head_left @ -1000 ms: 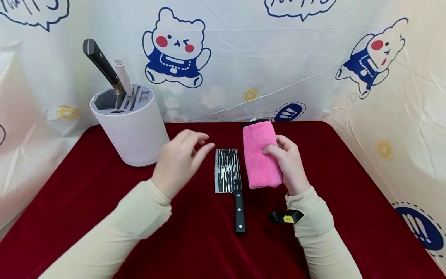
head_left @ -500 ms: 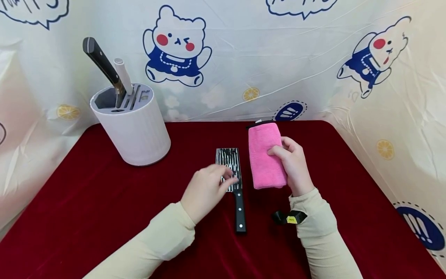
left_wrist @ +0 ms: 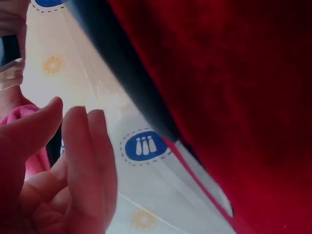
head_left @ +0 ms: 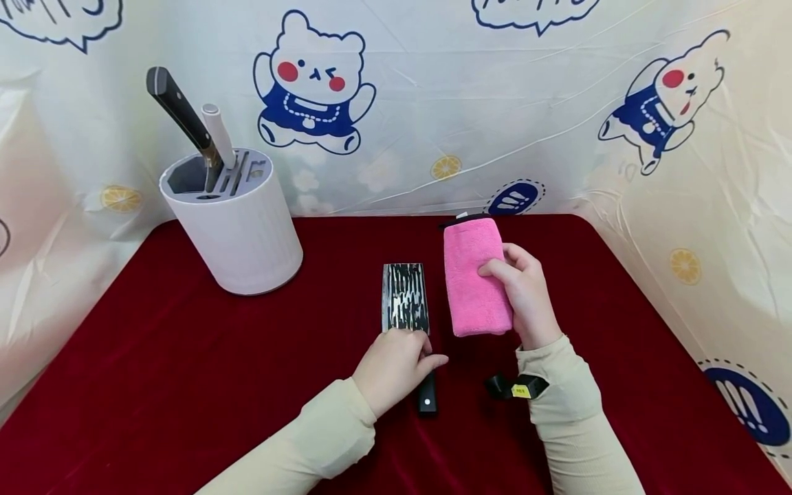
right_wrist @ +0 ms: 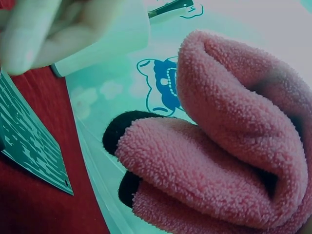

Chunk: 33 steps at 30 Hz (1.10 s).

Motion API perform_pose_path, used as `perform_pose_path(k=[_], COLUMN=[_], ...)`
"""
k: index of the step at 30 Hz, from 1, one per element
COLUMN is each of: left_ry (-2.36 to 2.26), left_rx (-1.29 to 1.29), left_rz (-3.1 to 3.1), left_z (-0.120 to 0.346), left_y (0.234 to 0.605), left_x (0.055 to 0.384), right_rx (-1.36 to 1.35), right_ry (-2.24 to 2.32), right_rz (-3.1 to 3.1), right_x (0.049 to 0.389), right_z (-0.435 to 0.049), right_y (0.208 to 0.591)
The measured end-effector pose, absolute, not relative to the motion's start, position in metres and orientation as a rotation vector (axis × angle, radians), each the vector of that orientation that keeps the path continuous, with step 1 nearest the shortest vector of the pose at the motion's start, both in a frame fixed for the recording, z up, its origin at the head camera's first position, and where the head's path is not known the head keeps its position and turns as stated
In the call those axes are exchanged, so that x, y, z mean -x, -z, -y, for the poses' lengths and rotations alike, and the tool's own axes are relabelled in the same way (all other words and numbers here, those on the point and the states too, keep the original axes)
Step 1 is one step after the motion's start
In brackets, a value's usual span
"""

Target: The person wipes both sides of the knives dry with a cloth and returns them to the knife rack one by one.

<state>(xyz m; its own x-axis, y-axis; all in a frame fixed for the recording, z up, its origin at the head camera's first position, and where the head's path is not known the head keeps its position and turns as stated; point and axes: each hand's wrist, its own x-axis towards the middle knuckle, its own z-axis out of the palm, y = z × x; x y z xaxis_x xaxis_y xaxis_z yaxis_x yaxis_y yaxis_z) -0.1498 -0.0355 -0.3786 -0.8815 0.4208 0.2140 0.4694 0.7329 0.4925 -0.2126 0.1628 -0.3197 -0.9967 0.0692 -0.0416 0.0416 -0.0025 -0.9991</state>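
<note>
A cleaver (head_left: 405,295) with a black-streaked blade and black riveted handle lies flat on the red cloth, blade end away from the person. Over its handle hovers the left hand (head_left: 396,364), hiding the part where blade meets handle. In the left wrist view, the thumb and fingers (left_wrist: 87,161) are extended with a gap between them and the dark handle (left_wrist: 122,68). To the right, the right hand (head_left: 526,295) grips a folded pink towel (head_left: 475,282), thumb on its front. Black-edged folds of the towel (right_wrist: 214,141) fill much of the right wrist view.
A white knife block (head_left: 238,240) stands at the back left, holding a black-handled knife (head_left: 182,113) and a white-handled tool (head_left: 219,137). A printed curtain (head_left: 421,103) with cartoon bears rises behind the red-covered table (head_left: 155,385).
The left hand has travelled from beside the knife block, rightward and toward the person, to above the cleaver's handle. The right hand and towel have shifted slightly right.
</note>
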Motion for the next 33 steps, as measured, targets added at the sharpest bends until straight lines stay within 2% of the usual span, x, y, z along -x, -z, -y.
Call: perform_pose_path(k=[11, 15, 26, 33], left_ry=[0.836, 0.989, 1.339, 1.345], left_rx=[0.604, 0.504, 0.291, 0.295], left_rz=[3.178, 3.288, 3.287, 3.269], left_z=[0.033, 0.034, 0.039, 0.048], left_y=[0.391, 0.392, 0.392, 0.391], left_x=[0.148, 0.148, 0.15, 0.15], right_rx=[0.124, 0.115, 0.12, 0.119], right_ry=[-2.22, -2.223, -2.222, -2.226], right_rz=[2.212, 2.206, 2.199, 2.199], right_x=[0.211, 0.21, 0.211, 0.21], right_z=[-0.163, -0.163, -0.162, -0.163], right_y=[0.318, 0.318, 0.319, 0.318])
